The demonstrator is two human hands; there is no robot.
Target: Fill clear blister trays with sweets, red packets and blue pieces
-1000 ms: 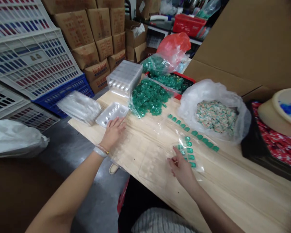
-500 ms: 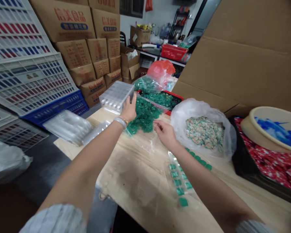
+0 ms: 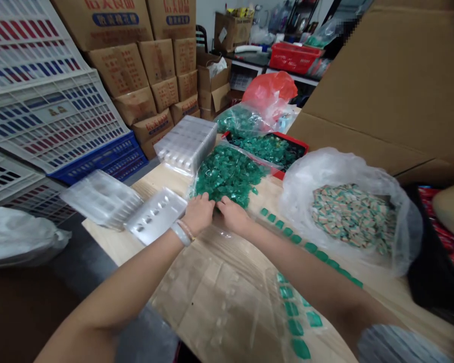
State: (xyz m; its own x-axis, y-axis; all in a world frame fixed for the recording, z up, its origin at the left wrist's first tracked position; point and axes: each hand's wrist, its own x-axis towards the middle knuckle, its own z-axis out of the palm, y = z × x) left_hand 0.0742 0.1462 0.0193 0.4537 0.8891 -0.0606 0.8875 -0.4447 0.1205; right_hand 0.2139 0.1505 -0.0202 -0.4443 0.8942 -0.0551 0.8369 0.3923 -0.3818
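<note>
My left hand (image 3: 200, 214) and my right hand (image 3: 232, 216) are side by side at the near edge of a heap of small green pieces (image 3: 229, 171). Both have their fingers curled and closed; what they pinch is hidden. Clear plastic film (image 3: 221, 233) lies under and around the heap. By my left wrist is a clear moulded plastic tray (image 3: 157, 216). Beyond my right forearm runs a line of green pieces (image 3: 310, 247). More green squares (image 3: 295, 326) sit in a clear sheet or tray under that forearm.
Stacks of clear trays (image 3: 187, 143) stand at the table's left. To the right are a white plastic bag (image 3: 298, 186) of small patterned packets and a large cardboard sheet (image 3: 386, 85). A red-rimmed tray (image 3: 300, 146) of green pieces lies behind the heap. Crates (image 3: 56, 126) border the left.
My left hand has come back from the stack of clear trays to the heap's near edge. My right hand has moved left beside it. The view has tilted down and shifted.
</note>
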